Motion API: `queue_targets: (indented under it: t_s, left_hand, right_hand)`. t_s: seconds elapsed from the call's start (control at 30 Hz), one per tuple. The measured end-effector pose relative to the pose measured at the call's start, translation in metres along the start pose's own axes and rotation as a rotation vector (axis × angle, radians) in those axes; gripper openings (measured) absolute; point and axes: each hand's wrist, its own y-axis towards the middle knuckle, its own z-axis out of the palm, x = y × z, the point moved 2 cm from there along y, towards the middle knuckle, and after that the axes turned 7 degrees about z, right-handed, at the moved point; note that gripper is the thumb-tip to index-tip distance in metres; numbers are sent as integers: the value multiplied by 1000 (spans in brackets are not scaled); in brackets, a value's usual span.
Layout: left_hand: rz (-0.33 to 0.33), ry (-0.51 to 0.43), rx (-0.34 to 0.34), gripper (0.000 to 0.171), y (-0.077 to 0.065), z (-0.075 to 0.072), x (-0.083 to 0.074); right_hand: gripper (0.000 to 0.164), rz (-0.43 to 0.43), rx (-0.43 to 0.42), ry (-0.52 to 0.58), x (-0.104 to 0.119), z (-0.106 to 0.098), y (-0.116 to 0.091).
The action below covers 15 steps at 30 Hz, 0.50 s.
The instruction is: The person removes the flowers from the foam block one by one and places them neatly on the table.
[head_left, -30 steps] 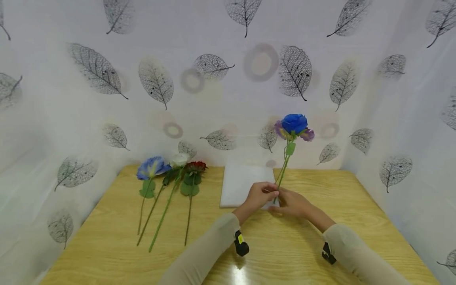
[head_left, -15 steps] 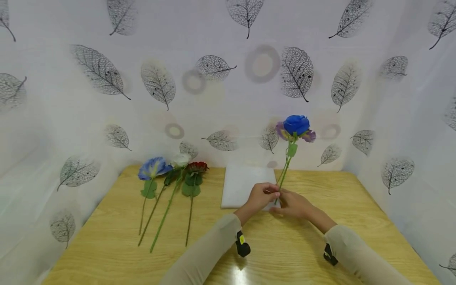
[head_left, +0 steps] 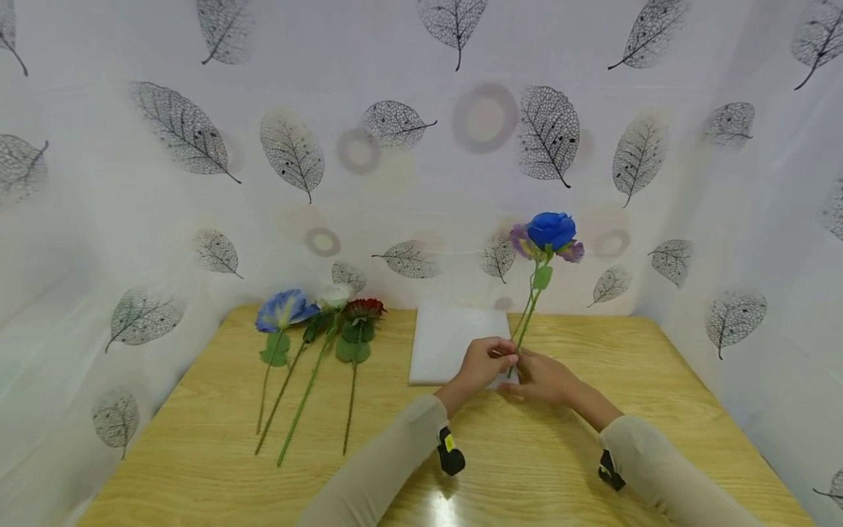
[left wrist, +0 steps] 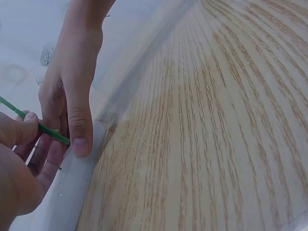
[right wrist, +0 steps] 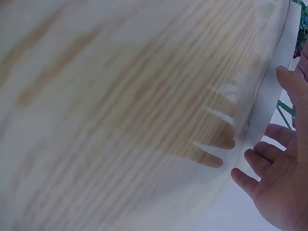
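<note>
My left hand (head_left: 486, 361) pinches a green stem between thumb and fingers over the right front part of a white slab (head_left: 448, 344). At the stem's top is a blue rose (head_left: 552, 230) with a small green leaf. Behind it shows a purple flower (head_left: 520, 240), its thinner stem running down to the same spot by the fingers. My right hand (head_left: 543, 377) is beside the stem's lower end. In the right wrist view this right hand (right wrist: 284, 168) has its fingers spread loosely and its thumb apart, with the green stem (right wrist: 287, 108) showing between them.
To the left on the wooden table (head_left: 593, 454) lie a light blue flower (head_left: 285, 311), a white flower (head_left: 334, 295) and a dark red flower (head_left: 362, 309), stems toward me. Another thin stem (head_left: 279, 399) lies among them. A leaf-patterned curtain (head_left: 421, 168) encloses the back and sides.
The blue rose has shifted slightly to the right against the purple flower behind it. Both hands stay at the same place by the stem, and the head view has moved a little.
</note>
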Motion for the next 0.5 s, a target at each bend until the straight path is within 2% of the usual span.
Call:
queue_targets:
  t_s: [0.2,0.5]
  left_hand:
    - [26,-37,10,16,-1,-1,-3]
    - [12,-13,15,15,-1,-2,-1]
  right_hand:
    - [82,6,-15,-37,-3,3,2]
    - [81,11,3,-16,1,1,1]
